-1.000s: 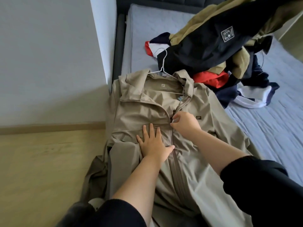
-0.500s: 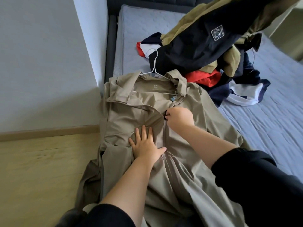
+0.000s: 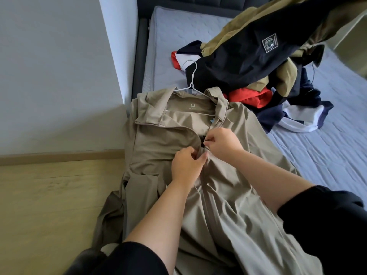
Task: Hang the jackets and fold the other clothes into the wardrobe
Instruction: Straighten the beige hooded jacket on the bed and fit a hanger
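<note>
Found on bed (image 3: 327,159): beige jacket (image 3: 238,225) on hanger (image 3: 192,78), pinched beside zip by left hand (image 3: 185,165); zip pull (image 3: 204,142) pinched by right hand (image 3: 223,142).

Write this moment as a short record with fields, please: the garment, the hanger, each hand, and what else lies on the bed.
garment: beige jacket, lying front up over the corner of the bed, closed up to the chest, collar open
hanger: white wire hanger, inside the shoulders, hook sticking out above the collar
left: left hand grips the fabric beside the zipper
right: right hand pinches the zipper's top end, just above the left hand
also on bed: pile of clothes, dark blue, olive, red and white, behind the jacket
stage: jacket not yet hung
</note>
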The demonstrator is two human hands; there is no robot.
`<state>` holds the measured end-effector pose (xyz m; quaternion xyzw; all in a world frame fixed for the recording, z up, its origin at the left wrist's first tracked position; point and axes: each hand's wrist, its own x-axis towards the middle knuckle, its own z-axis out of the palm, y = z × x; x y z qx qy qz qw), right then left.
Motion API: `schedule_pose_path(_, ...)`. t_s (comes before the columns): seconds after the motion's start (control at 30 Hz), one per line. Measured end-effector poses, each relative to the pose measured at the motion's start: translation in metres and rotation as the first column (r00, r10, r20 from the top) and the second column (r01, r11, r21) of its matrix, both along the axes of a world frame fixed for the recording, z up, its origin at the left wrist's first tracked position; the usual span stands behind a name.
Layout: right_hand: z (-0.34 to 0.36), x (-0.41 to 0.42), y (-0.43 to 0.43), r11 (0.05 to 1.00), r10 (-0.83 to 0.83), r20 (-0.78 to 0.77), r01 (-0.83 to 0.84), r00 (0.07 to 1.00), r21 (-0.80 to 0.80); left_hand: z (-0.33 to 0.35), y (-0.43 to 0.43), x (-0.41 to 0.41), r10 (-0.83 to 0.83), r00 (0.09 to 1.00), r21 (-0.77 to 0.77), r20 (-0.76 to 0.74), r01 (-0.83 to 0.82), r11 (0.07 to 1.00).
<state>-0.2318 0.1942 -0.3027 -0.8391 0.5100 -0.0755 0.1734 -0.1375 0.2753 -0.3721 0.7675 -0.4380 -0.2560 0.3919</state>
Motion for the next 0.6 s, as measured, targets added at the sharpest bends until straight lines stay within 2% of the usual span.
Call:
schedule_pose_path(0.1, 0.002, -0.006, 0.001, 0.999, 0.037, 0.011, -0.037, 0.999, 0.014, 0.001, -0.001, 0.003, 0.025, 0.983, 0.03, -0.182, -0.02, 0.999)
schedule_pose_path(0.23, 0.003, -0.006, 0.003, 0.998, 0.056, -0.014, -0.056, 0.998, -0.005, 0.003, -0.002, 0.006, -0.013, 0.972, 0.034, -0.234, 0.022, 0.999)
schedule_pose_path(0.3, 0.003, -0.005, 0.008, 0.99, 0.113, -0.209, -0.129, 0.971, -0.064, 0.003, 0.0, 0.005, -0.06, 0.979, 0.048, -0.194, 0.071, 0.996)
schedule_pose_path(0.33, 0.003, -0.004, 0.012, 0.966, 0.167, -0.309, -0.218, 0.936, -0.139, 0.003, 0.002, 0.005, -0.079, 0.982, 0.056, -0.174, 0.09, 0.994)
schedule_pose_path(0.4, 0.004, 0.0, 0.016, 0.87, 0.285, -0.385, -0.406, 0.878, -0.28, 0.001, 0.004, 0.007, -0.098, 0.985, 0.075, -0.145, 0.109, 0.991)
schedule_pose_path(0.43, 0.007, 0.003, 0.012, 0.855, 0.286, -0.369, -0.41, 0.884, -0.319, 0.0, 0.004, 0.009, -0.114, 0.986, 0.092, -0.121, 0.125, 0.988)
schedule_pose_path(0.5, 0.017, 0.008, -0.002, 0.889, 0.179, -0.295, -0.283, 0.938, -0.361, 0.0, 0.005, 0.013, -0.168, 0.983, 0.137, -0.075, 0.177, 0.975)
schedule_pose_path(0.6, 0.027, 0.01, -0.019, 0.955, 0.03, -0.137, -0.068, 0.99, -0.287, 0.0, 0.004, 0.022, -0.243, 0.969, 0.225, -0.048, 0.247, 0.942)
